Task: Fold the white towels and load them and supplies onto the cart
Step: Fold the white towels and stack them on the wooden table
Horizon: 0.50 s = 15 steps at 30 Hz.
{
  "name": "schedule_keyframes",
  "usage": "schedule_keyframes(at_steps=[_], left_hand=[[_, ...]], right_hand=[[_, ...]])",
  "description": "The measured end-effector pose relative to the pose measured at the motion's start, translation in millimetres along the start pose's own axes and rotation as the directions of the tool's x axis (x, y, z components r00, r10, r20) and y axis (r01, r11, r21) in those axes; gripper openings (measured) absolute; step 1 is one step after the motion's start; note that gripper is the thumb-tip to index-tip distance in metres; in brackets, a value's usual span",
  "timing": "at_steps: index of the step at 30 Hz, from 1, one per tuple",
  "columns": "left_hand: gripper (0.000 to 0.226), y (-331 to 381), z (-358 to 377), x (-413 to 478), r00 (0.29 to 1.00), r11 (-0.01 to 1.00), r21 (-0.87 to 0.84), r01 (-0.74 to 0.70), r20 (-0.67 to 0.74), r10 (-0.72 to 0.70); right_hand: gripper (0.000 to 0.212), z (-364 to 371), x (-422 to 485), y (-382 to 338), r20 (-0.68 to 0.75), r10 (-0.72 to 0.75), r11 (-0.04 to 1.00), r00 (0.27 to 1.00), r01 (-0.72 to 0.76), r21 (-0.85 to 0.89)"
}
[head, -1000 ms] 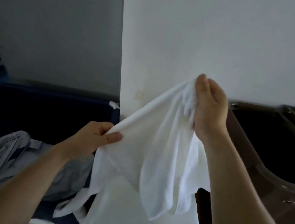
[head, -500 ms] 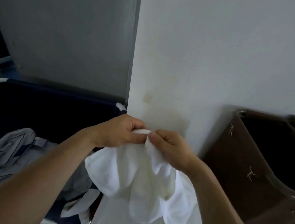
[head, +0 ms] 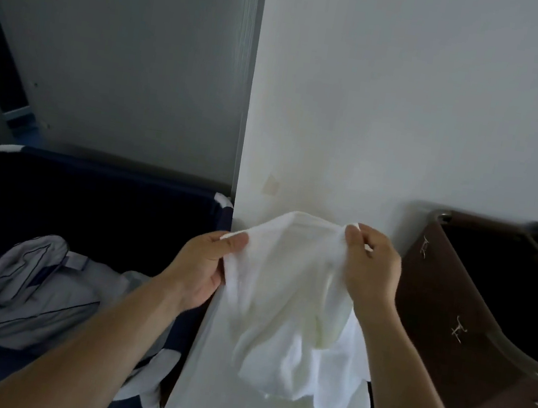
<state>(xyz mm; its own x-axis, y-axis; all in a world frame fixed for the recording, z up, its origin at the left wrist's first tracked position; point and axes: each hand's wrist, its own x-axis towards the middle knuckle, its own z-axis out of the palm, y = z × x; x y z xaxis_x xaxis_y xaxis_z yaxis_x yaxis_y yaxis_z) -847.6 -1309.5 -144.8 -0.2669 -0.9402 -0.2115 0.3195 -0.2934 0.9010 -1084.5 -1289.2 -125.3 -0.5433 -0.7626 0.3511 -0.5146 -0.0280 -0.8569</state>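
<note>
A white towel (head: 285, 296) hangs doubled over in front of me, held up between both hands. My left hand (head: 203, 267) pinches its left top corner between thumb and fingers. My right hand (head: 369, 269) grips the right top corner with curled fingers. The towel's lower part droops in loose folds over a white surface (head: 206, 392) below, which may be more linen. Only one end of the brown cart (head: 471, 329) shows at the right.
A dark blue laundry bin (head: 98, 180) stands at the left with grey striped fabric (head: 23, 294) inside. The cart's dark open compartment sits at the right. A white wall corner (head: 343, 110) rises straight ahead, close behind the towel.
A second ago the towel was stretched wide and high; the hands then met at the centre, and now they have drawn apart again with the towel doubled.
</note>
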Motion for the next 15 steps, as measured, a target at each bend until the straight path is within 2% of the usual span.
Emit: schedule_keyframes(at_steps=[3,5,7,9,13,15], left_hand=[[0.015,-7,15,2,0.963,0.995,-0.037,0.091,-0.252,-0.098],[0.013,-10,30,2,0.935,0.995,-0.019,0.103,-0.339,-0.103],[0.015,-15,49,0,0.932,0.994,0.024,0.106,-0.350,-0.091],[0.014,-21,69,-4,0.944,0.993,0.048,0.104,-0.318,-0.084],[0.029,-28,82,-13,0.965,0.989,-0.044,0.144,-0.214,-0.150],[0.032,-30,80,-15,0.966,0.983,-0.083,0.161,-0.189,-0.174]], right_hand=[[0.040,-6,-5,7,-0.158,0.046,0.999,0.986,-0.047,-0.005],[0.030,-1,-20,1,-0.154,0.059,0.997,0.986,-0.065,-0.037],[0.026,13,-41,-4,-0.076,-0.068,0.986,0.995,0.056,-0.154],[0.019,27,-64,-6,0.007,-0.243,0.936,0.970,0.236,-0.260],[0.028,30,-78,0,0.026,-0.442,0.857,0.897,0.431,-0.283],[0.021,28,-82,7,0.063,-0.525,0.807,0.849,0.520,-0.282]])
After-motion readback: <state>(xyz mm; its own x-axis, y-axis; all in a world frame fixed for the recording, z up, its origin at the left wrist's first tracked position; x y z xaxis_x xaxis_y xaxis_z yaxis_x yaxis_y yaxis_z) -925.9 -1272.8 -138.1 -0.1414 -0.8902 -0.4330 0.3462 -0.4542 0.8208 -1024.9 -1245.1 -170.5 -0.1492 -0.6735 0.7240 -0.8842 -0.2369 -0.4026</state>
